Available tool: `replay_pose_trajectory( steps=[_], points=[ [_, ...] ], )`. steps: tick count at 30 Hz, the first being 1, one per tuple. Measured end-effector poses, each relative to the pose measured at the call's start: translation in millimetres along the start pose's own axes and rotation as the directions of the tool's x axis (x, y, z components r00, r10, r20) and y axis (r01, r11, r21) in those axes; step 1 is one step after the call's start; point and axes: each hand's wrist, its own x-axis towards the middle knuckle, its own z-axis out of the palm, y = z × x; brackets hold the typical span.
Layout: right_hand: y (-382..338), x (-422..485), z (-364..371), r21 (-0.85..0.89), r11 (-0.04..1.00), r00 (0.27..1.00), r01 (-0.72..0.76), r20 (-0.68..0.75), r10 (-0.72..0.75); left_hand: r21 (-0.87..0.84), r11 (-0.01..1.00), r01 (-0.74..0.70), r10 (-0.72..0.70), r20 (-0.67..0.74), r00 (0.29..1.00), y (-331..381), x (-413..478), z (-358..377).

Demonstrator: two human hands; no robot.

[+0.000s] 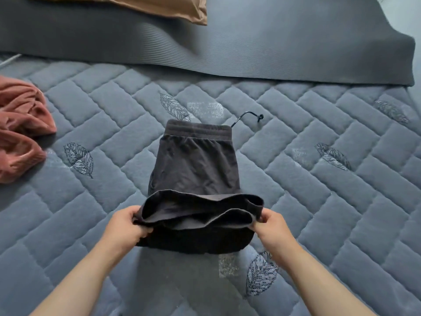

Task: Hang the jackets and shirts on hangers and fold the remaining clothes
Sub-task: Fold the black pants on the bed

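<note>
At centre of the quilted bedcover (319, 201), dead ahead of me: black pants (196, 169), lying flat, waistband (198, 131) at 12 o'clock, near end at 6 o'clock lifted off the cover. Long legs folded up or just shorts, can't tell.

Handling, my read: soft knit, light, zero stiffness. It sags between grip points and the layers slide on each other. Not fragile, not slippery against the quilt. Best hold is the two outer corners of the near end, all layers pinched together, tension kept across the span so the fold lands square. The elastic waistband is the thickest part, a good target edge to fold up to.

Left hand (127, 224): at 9 o'clock of the lifted end, fingers curled shut round the stacked edges, thumb on top, the rest tucked under the cloth.

Right hand (272, 224): at 3 o'clock of the same end, tight pinch on that corner, thumb and fingertips closed on the cuff-like edge.

The span between my hands droops in two wavy layers, so it isn't taut yet.

Other stuff: a hanger hook (250, 115) pokes out at 1 o'clock of the waistband, its body hidden. Rust-coloured garment (20, 124) bunched at 9 o'clock, well apart. Grey ribbed mat (227, 53) across 12 o'clock, tan pillow (159, 8) beyond it.
</note>
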Motion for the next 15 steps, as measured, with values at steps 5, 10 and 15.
replay_pose_trajectory(
  steps=[5,10,15],
  points=[
    [-19.8,56.9,7.1,-0.056,0.997,0.995,0.056,-0.08,-0.06,0.315,0.942,-0.112,0.179,-0.192,0.965,24.1,56.4,-9.4],
    [-61.7,143.9,30.9,-0.15,0.977,0.954,0.15,-0.237,-0.183,0.034,0.991,-0.133,0.137,-0.327,0.935,68.1,148.1,4.6],
    [-72.1,215.4,37.4,-0.198,0.979,0.945,0.044,-0.309,-0.105,0.261,0.957,-0.124,0.239,-0.476,0.846,79.1,208.3,10.6]
  ],
)
